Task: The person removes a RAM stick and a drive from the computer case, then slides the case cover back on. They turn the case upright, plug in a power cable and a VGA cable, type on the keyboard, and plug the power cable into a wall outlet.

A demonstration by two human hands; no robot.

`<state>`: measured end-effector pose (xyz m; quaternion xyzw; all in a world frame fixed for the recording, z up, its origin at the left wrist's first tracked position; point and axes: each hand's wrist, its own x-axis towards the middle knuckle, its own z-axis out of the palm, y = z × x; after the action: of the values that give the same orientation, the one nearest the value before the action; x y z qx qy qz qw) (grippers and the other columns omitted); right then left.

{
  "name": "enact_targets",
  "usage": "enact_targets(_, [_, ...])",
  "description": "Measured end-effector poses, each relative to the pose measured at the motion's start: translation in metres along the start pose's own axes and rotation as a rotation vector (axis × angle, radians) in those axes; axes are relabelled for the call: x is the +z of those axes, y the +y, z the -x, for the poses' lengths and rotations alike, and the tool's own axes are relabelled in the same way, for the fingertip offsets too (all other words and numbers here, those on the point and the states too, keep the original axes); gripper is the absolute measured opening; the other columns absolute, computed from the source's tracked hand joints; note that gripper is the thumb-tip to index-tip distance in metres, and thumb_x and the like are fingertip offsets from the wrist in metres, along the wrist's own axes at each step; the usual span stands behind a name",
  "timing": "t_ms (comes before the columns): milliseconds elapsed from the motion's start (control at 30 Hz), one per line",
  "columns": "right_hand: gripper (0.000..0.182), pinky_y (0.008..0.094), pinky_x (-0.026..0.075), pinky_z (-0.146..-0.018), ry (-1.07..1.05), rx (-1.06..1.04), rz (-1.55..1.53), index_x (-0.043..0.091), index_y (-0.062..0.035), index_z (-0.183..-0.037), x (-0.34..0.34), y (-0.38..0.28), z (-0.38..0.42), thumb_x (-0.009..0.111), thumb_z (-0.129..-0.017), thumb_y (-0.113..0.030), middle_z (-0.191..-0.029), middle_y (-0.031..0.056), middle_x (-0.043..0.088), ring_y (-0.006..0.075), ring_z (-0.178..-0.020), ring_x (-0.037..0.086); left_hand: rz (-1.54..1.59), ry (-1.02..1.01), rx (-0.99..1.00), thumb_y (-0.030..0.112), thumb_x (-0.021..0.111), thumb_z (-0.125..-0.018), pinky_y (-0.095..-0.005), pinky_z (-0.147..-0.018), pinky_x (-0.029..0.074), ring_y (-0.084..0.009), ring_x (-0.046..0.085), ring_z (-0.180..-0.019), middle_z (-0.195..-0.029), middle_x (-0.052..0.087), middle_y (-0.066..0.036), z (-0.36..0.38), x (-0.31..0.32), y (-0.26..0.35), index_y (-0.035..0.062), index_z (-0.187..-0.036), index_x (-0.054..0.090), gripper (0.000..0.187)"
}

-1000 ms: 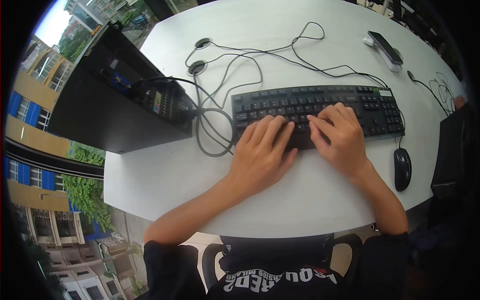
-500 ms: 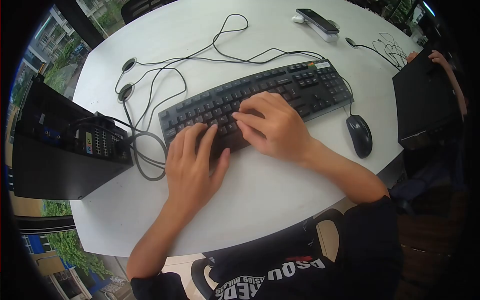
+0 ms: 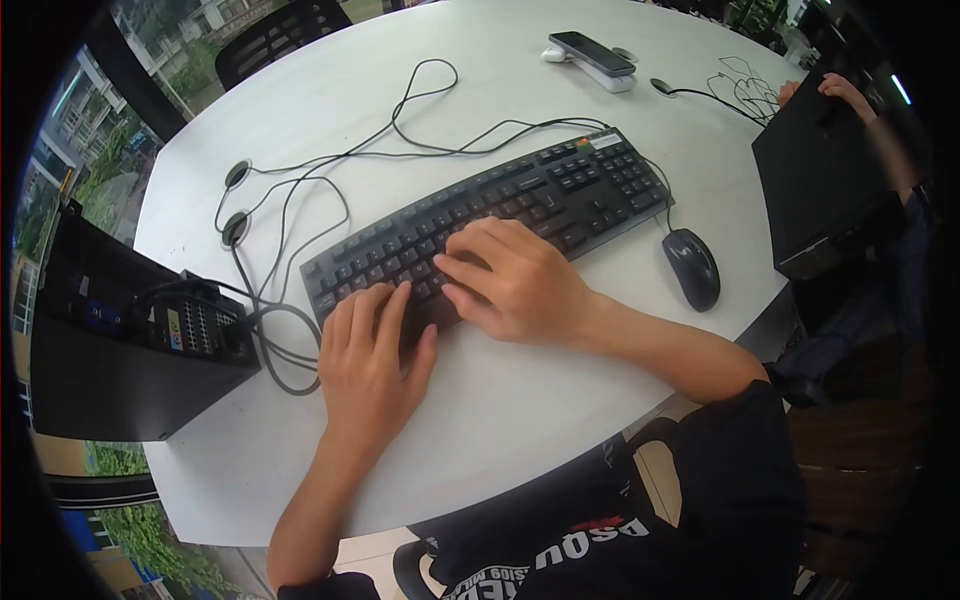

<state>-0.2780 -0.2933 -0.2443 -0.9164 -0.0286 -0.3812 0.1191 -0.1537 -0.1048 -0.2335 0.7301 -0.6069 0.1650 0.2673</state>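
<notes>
A black keyboard lies at a slant on the white table, partly covered by my hands. My left hand rests over its left end, fingers stretched onto the keys and thumb apart near the front edge. Over the middle keys is my right hand, its fingers bent and separated, holding nothing. To the right of the keyboard a black wired mouse sits on the table, untouched.
A black computer tower with cables stands at left. Loose black cables run behind the keyboard. A phone rests on a white object at the back. Another person's hand touches a black case at right.
The camera view has shifted, so the keyboard, mouse and phone appear further left. Both hands stay over the keyboard, with only slight finger movement.
</notes>
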Motion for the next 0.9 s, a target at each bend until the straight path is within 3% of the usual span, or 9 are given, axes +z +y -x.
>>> enact_targets(367, [0.031,0.0417,0.051,-0.096,-0.034,0.000,0.013,0.073,-0.0019,-0.108,-0.0007,-0.0007,0.0033,0.078,-0.083,-0.019,-0.113,0.0116,0.066,0.0306,-0.111,0.062,-0.019,-0.014,-0.007,0.014,0.077,-0.084,-0.0451,-0.095,0.049,-0.0357,0.060,-0.109,-0.119,0.063,-0.016,-0.0005,-0.0033,0.0050,-0.0003,-0.125,0.066,0.045])
enact_targets(467, [0.031,0.0418,0.051,-0.096,0.043,-0.036,0.024,0.073,-0.0009,-0.107,-0.0047,-0.0017,0.0007,0.078,-0.083,-0.020,-0.113,0.0117,0.066,0.0307,-0.112,0.061,0.005,-0.035,-0.027,0.013,0.077,-0.084,-0.0447,-0.094,0.049,-0.0354,0.061,-0.108,-0.119,0.063,-0.016,0.0002,-0.0024,0.0049,0.0000,-0.124,0.066,0.044])
enact_targets(900, [0.033,0.0419,0.051,-0.095,-0.014,-0.004,0.038,0.072,0.0003,-0.109,-0.0028,-0.0009,0.0034,0.077,-0.084,-0.021,-0.114,0.0136,0.065,0.0315,-0.110,0.062,0.007,-0.040,-0.032,0.014,0.079,-0.081,-0.0445,-0.095,0.049,-0.0345,0.061,-0.113,-0.123,0.063,-0.014,0.0009,-0.0009,0.0053,0.0019,-0.125,0.065,0.047])
